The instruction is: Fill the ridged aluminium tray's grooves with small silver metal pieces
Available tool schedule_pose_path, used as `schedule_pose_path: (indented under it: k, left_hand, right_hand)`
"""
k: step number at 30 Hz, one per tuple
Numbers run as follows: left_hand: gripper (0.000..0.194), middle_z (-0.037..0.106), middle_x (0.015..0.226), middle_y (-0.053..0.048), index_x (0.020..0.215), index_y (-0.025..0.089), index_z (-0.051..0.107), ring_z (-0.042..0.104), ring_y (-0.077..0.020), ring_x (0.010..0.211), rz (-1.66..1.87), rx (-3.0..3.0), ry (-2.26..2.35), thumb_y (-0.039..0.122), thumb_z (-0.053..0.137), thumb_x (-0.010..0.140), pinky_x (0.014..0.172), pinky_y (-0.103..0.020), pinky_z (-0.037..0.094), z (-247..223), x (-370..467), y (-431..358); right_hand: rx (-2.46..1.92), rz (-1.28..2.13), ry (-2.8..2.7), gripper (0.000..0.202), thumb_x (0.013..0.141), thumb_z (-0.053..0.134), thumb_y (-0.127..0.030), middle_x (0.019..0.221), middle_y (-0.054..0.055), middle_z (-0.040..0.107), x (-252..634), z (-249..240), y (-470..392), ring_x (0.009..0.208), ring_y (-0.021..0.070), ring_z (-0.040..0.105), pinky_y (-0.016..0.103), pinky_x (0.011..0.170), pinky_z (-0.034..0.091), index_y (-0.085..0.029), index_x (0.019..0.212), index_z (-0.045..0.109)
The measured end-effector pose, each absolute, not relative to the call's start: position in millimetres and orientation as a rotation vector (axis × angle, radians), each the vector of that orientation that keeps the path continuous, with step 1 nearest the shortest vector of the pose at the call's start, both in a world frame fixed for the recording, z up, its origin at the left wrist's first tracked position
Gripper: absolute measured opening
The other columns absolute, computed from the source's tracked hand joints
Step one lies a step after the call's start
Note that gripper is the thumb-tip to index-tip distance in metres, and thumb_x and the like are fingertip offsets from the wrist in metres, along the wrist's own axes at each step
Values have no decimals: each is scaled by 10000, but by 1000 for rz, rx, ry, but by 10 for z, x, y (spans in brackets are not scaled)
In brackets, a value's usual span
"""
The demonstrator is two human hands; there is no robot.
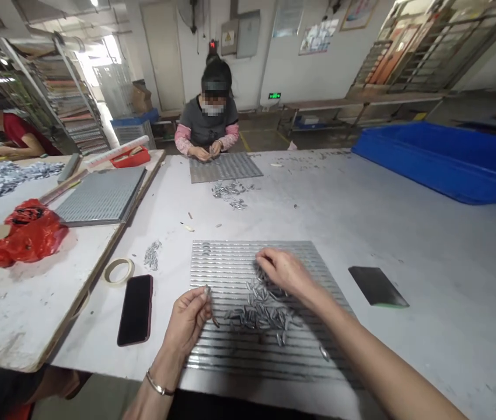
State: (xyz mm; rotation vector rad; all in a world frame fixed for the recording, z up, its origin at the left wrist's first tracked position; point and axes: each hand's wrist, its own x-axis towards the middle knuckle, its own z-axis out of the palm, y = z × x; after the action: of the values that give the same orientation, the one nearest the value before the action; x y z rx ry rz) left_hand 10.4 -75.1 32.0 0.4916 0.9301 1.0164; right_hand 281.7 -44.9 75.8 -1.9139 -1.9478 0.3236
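A ridged metallic plate (230, 350) lies on the white table in front of me. Small silvery oval pieces (261, 317) are heaped over its middle, and a few sit at its upper left corner. My left hand (189, 318), with a bracelet at the wrist, is closed at the plate's left edge; a small grey piece shows between thumb and forefinger. A thin brownish item sticks out below those fingers. Over the upper middle of the plate, my right hand (280, 269) reaches to the pile with curled fingers; its fingertips and anything in them are hidden.
Left of the plate are a phone (135, 310), a tape roll (118, 272) and loose pieces (152, 255). A dark sheet (378, 286) lies right, a blue tub (440, 160) behind it. Across the table, a person (208, 116) handles another plate (226, 168). A second person sits far left.
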Motion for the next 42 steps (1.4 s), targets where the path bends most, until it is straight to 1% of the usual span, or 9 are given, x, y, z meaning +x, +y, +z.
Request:
schedule_pose_path:
  k: [10, 16, 19, 21, 24, 27, 32, 36, 42]
  left_hand:
    - [457, 668, 684, -16, 832, 107, 747, 542, -48, 547, 1288, 448, 884, 319, 971, 496, 528, -171, 432, 34, -69, -145]
    - [413, 666, 666, -11, 841, 129, 739, 540, -68, 548, 1360, 428, 914, 337, 938, 545, 539, -203, 416, -108, -128, -71]
    - [396, 670, 678, -14, 846, 129, 743, 543, -72, 557, 1349, 408, 919, 331, 926, 559, 542, -206, 403, -95, -135, -94]
    - [380, 671, 686, -13, 850, 132, 746, 543, -71, 560, 1352, 411, 929, 329, 916, 574, 549, -207, 400, -68, -139, -103]
    - [347, 672, 700, -14, 862, 139, 750, 533, -70, 562, 1355, 449, 930, 326, 895, 607, 559, -213, 400, -12, -139, -132]
    - [310, 662, 694, -15, 868, 139, 757, 528, -73, 571, 1305, 495, 902, 329, 869, 650, 570, -216, 401, 56, -115, -218]
    - [279, 598, 603, 18, 886, 145, 751, 497, -77, 543, 1236, 606, 881, 343, 832, 707, 557, -218, 380, 210, -50, -491]
    - [308, 578, 554, 34, 937, 140, 741, 490, -87, 534, 1234, 717, 930, 356, 814, 730, 567, -228, 390, 366, -58, -710]
    - [317, 576, 539, 35, 946, 126, 730, 485, -81, 522, 1213, 796, 949, 357, 811, 743, 571, -222, 378, 523, -109, -908]
  right_hand:
    - [-1850, 311, -2423, 290, 1023, 446, -250, 1160, 109, 735, 1470, 672, 1150, 1064, 201, 669, 260, 849, 450, -186, 1111, 714]
    - [-1918, 327, -2402, 319, 1010, 450, -204, 1353, 265, 584, 1007, 418, 1616, 1234, 284, 574, 353, 961, 454, -75, 1259, 601]
    - [-1949, 406, -2340, 308, 987, 429, -123, 1325, 314, 574, 1008, 413, 1650, 1185, 285, 606, 364, 953, 461, -40, 1254, 560]
    - [-1935, 505, -2297, 288, 978, 417, -103, 1236, 288, 635, 1077, 464, 1561, 1069, 255, 656, 334, 893, 482, -48, 1227, 551]
    - [-1834, 691, -2251, 290, 991, 327, -105, 978, 119, 727, 1248, 567, 1167, 800, 164, 670, 253, 740, 493, -118, 1184, 544]
    - [-1563, 1001, -2092, 256, 988, 314, -168, 777, -6, 663, 1427, 637, 535, 629, 123, 578, 216, 608, 452, -185, 1024, 567]
    - [-1302, 1124, -1823, 264, 971, 459, -372, 668, -36, 519, 1567, 641, -332, 636, 137, 482, 252, 600, 387, -213, 766, 506]
    - [-1306, 1208, -1736, 254, 958, 472, -375, 629, -52, 469, 1570, 638, -601, 587, 126, 418, 261, 569, 337, -214, 762, 489]
    - [-1239, 1166, -1749, 246, 953, 461, -330, 656, -44, 448, 1529, 728, -791, 638, 132, 414, 265, 595, 323, -216, 736, 455]
